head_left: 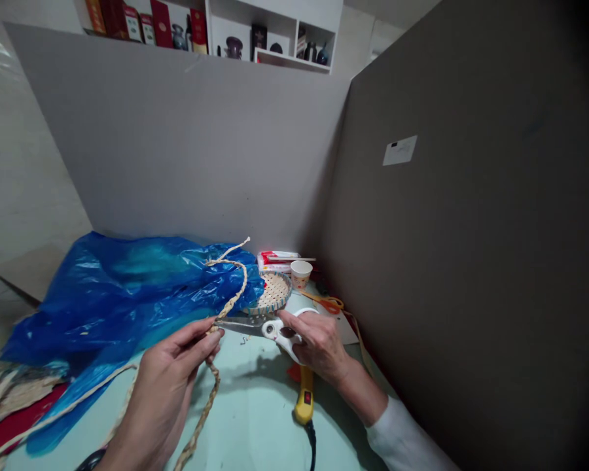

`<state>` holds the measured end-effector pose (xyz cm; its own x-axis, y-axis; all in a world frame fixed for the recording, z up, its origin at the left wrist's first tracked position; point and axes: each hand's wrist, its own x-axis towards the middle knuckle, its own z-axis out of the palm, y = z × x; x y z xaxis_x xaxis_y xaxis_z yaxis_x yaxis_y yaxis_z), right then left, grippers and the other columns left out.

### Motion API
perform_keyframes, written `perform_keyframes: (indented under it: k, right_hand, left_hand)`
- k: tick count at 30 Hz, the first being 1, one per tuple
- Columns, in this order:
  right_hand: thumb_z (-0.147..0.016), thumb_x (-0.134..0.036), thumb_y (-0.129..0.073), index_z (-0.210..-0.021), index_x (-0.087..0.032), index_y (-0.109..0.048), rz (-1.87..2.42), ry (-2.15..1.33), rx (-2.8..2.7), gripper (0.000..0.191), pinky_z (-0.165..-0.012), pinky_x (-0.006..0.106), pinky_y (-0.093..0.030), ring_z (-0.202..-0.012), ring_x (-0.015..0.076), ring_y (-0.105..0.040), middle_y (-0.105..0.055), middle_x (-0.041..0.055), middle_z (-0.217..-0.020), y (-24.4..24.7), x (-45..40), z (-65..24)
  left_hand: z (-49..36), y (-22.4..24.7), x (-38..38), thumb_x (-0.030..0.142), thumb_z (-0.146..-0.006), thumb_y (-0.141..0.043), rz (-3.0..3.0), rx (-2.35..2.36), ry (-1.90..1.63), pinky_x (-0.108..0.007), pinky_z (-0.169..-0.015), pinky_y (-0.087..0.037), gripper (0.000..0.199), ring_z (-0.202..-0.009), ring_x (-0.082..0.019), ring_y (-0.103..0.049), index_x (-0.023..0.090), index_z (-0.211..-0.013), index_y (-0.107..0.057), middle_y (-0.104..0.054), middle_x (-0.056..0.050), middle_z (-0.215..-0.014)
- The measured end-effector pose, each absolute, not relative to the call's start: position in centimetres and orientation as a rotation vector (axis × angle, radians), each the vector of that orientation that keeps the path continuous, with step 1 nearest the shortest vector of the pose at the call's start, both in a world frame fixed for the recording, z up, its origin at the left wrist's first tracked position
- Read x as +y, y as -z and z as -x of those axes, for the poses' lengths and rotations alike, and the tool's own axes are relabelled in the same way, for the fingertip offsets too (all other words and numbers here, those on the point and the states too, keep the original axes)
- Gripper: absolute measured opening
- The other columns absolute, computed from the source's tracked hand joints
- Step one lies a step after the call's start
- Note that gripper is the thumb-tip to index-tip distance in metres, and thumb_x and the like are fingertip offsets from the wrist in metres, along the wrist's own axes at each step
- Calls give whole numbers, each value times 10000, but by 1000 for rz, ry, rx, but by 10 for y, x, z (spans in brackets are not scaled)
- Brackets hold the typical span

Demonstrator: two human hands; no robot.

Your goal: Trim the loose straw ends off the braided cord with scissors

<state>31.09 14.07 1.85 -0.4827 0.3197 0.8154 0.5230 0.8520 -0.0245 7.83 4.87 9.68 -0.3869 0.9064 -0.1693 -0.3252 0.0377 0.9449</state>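
Note:
My left hand [177, 366] pinches a tan braided cord [236, 294] between thumb and fingers. One end of the cord rises and curls over above the hand; the rest hangs down toward the table's near edge. My right hand [319, 340] grips the white handles of a pair of scissors [269, 328]. Their metal blades point left and their tips meet the cord right at my left fingertips. Whether the blades have cut into it I cannot tell. Below my right hand lies a yellow tool [304, 402] with a red switch and a black cable.
A blue plastic bag [142, 281] covers the table's back left. Behind the scissors are a round woven tray [279, 288], a paper cup [301, 273] and orange-handled scissors [331, 305]. Grey panels [201, 144] close off the back and right. More cord [78, 409] lies at left.

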Motion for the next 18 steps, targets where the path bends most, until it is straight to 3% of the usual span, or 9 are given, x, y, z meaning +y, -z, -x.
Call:
perform_keyframes:
  k: [8,18]
  right_hand:
    - [-594,-38,-502,-1196,-167,-653,672,292,-2189,634,-567,287,-360,-592,171,-547,-667,4,-699,-30,133,-307]
    - [-614,-29,-516,-1147,-189,-659,700,227,-2196,575,-551,261,-361,-572,161,-554,-667,-6,-685,-21,137,-308]
  left_hand:
    - [-72,-93,54,344,-380,-945,-718,1363,-1584,-238,-681,-496,429,-756,-172,-618,190,-770,-854,-816,-25,-770]
    - [-73,-90,54,340,-439,-940,-777,1361,-1582,-286,-699,-503,368,-762,-203,-648,198,-767,-853,-800,-33,-746]
